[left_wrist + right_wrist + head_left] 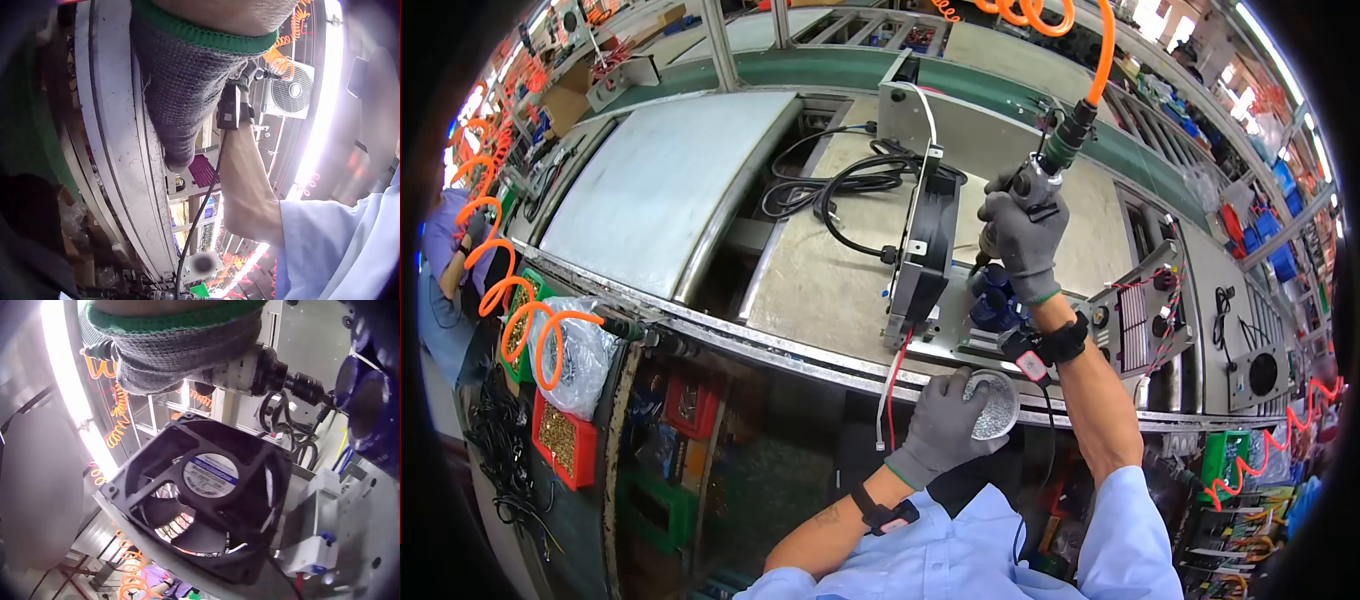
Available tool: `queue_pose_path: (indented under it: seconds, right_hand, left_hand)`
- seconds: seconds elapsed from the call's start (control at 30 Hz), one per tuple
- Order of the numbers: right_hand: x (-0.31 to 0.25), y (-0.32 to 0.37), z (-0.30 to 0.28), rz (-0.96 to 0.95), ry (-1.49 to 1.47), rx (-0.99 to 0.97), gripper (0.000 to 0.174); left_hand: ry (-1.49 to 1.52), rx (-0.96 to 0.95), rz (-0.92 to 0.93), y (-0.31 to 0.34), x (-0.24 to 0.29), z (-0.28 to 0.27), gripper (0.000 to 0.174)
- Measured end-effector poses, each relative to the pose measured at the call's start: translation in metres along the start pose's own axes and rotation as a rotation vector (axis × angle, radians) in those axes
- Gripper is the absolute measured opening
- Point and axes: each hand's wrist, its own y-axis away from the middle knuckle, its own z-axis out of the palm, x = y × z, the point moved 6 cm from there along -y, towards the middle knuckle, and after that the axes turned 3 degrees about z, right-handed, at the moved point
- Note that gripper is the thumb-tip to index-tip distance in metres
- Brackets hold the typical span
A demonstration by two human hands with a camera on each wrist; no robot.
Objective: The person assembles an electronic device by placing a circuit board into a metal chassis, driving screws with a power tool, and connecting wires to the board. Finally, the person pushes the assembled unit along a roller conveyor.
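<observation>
At the counter's [815, 270] near edge, the left hand [940, 425] has its fingers curled round a cup [1017, 410], and that cup is heaped with small metal parts [992, 402]. Further in, over the counter, here's the right hand [1028, 240], wrapped firmly about a driver [1040, 183]! An orange hose [1106, 50] comes down into its top, and the bit points down at the blue cylinders [994, 302]; contact there, hard to call, it's too tight to tell. Those cylinders stand on a metal base close to the near edge, with the right hand above them. Just left of them, an upright panel [915, 215] carries the black fan [206, 487], its round label plain to the right wrist camera. Down below the panel, red and white wires [890, 395] dangle over the near edge, just left of the left hand. Off the panel's other side runs a black cable [845, 185], looped in a loose coil toward the far edge. Over to the right, along that same near edge, sits a second unit [1140, 320], red leads across it. And out left, beyond the coil, lies a broad pale board [665, 190].
</observation>
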Motion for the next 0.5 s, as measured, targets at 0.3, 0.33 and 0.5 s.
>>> queue_pose_path:
  seconds: [0.3, 0.33, 0.5]
  right_hand:
    - [0.014, -0.006, -0.007, 0.119, 0.050, -0.023, 0.013]
    - [0.015, -0.006, -0.006, 0.108, 0.046, -0.019, 0.013]
    - [-0.035, -0.023, 0.019, -0.049, -0.134, -0.089, 0.015]
  left_hand:
    - [0.003, -0.008, 0.003, -0.003, 0.001, -0.002, 0.078]
    - [0.004, -0.008, -0.004, -0.002, 0.002, -0.003, 0.078]
    - [0.006, -0.060, -0.041, -0.007, 0.005, -0.010, 0.081]
